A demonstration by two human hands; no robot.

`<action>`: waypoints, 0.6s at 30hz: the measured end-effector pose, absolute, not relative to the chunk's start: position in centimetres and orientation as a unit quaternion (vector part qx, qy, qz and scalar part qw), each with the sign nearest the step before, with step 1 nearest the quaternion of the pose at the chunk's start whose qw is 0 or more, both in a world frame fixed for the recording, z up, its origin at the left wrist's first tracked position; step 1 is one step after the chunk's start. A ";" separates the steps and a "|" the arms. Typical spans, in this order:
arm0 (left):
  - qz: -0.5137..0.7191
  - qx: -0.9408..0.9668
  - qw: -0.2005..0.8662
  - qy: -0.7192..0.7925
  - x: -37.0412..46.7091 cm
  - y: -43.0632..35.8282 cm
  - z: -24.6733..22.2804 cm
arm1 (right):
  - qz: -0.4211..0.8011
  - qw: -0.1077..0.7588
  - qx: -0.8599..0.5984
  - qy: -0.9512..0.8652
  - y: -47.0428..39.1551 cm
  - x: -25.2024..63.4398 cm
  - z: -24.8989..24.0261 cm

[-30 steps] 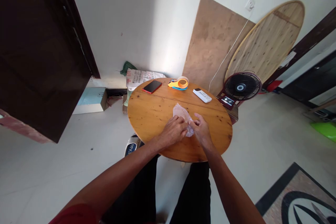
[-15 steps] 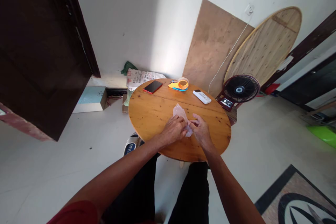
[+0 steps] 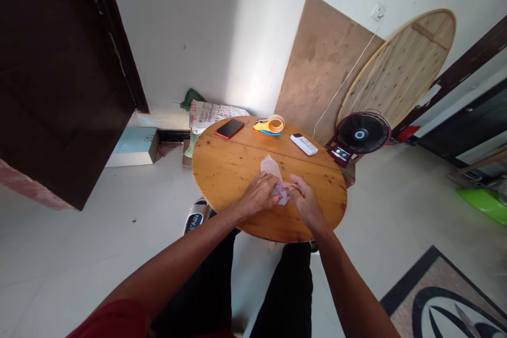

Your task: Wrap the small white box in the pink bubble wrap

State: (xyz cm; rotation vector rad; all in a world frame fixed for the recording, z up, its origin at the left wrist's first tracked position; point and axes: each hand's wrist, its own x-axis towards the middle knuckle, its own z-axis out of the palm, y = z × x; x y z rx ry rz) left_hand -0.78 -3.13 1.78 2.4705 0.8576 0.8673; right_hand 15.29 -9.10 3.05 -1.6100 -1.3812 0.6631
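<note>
A crumpled, translucent piece of what looks like bubble wrap (image 3: 270,165) lies on the round wooden table (image 3: 222,169), close to its near side. My left hand (image 3: 259,193) rests over its middle, fingers curled down and closed on it. From the other side, my right hand (image 3: 306,205) pinches the right edge of the wrap between thumb and fingers, with the index finger raised a little. Both hands nearly touch. Whatever may be inside the wrap is hidden beneath the fingers.
Along the table's far side lie a red-edged phone (image 3: 229,129), an orange tape dispenser (image 3: 272,125) and a white box-like device (image 3: 304,144). A fan (image 3: 360,133) stands right of the table. Boards (image 3: 320,58) lean on the wall; a dark door (image 3: 51,63) is at left.
My right hand has shifted slightly at the wrap's right edge, still pinching it. My left hand keeps its hold. The whole view has moved a little.
</note>
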 end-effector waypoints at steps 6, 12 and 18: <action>0.331 0.864 0.251 0.285 -1.3 -3.3 2.0 | 0.304 0.429 -0.621 -0.581 -9.2 14.9 3.3; 0.393 0.824 0.280 0.297 -1.9 -3.3 1.5 | 0.262 0.402 -0.624 -0.617 -9.1 14.4 3.0; 0.380 0.792 0.291 0.380 -2.0 -3.7 1.2 | 0.182 0.341 -0.647 -0.657 -9.3 13.6 3.3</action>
